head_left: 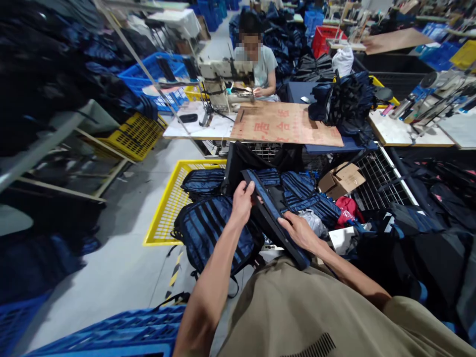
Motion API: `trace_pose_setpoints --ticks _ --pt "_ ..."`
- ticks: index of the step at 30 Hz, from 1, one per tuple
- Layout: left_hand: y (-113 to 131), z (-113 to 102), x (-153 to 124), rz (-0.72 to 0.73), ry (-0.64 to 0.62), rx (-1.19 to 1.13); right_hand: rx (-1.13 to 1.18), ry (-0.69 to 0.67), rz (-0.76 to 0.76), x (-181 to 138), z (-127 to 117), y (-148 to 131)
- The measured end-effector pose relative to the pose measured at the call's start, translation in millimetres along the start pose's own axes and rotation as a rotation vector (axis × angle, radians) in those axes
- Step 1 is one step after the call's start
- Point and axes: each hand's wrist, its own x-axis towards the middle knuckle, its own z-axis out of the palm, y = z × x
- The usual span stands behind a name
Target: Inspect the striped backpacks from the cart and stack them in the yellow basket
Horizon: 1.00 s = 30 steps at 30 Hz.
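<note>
A long dark blue and black fabric bag piece [267, 203] runs slantwise in front of my body, its lower end by my shirt. My left hand [243, 202] is closed on its upper edge, thumb on top. Lower down, my right hand [298, 230] grips the same piece with the thumb pressed on its blue face; the other fingers are mostly hidden underneath. Left of it, a blue backpack with black stripes [211, 230] leans at a yellow basket [163, 218]. More striped blue bag pieces [303, 191] lie just beyond my hands.
Across from me a person [269, 64] sits at a sewing machine [223, 79] behind a worktable with a brown board [286, 124]. An open cardboard box [342, 178] stands right of the bag pieces. A blue crate [122, 329] is at lower left; dark bags [416, 263] pile up at right.
</note>
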Motion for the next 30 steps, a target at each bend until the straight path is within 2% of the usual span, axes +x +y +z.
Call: trace_pose_setpoints --ticks 3,6,8,9,11,12,15,16,18,20,22,24,26,30 --pt "-3 31 -21 -0.008 -0.105 -0.014 0.095 0.080 0.045 7 10 1" --pt "-10 56 -43 -0.051 -0.217 0.024 0.135 0.278 0.115 26 22 7" --pt "-5 56 -49 -0.078 -0.300 0.098 0.064 0.404 0.147 40 16 19" --pt "2 48 -49 -0.085 -0.327 0.158 0.005 0.446 0.145 46 6 29" --pt "25 15 -44 -0.051 -0.284 0.333 -0.129 0.500 0.156 53 -29 56" --pt "39 -10 -39 -0.010 -0.202 0.441 -0.187 0.521 0.186 54 -53 73" --pt "77 -106 -25 0.172 0.199 0.787 -0.256 0.646 0.353 46 -131 122" --pt "85 -138 -21 0.170 0.322 0.883 -0.235 0.703 0.389 41 -152 134" --pt "89 -189 -14 0.075 0.398 1.040 -0.206 0.771 0.403 32 -179 147" --pt "81 -212 -7 0.075 0.388 1.121 -0.179 0.815 0.361 28 -183 143" --pt "67 -204 -2 0.190 0.358 1.155 -0.119 0.849 0.294 29 -169 125" --pt "53 -169 -2 0.320 0.323 1.112 -0.032 0.833 0.233 32 -143 99" --pt "41 -116 -8 0.343 0.234 0.935 0.031 0.784 0.176 32 -109 73" --pt "23 1 -29 0.129 -0.107 0.363 -0.017 0.727 -0.051 16 -26 42"
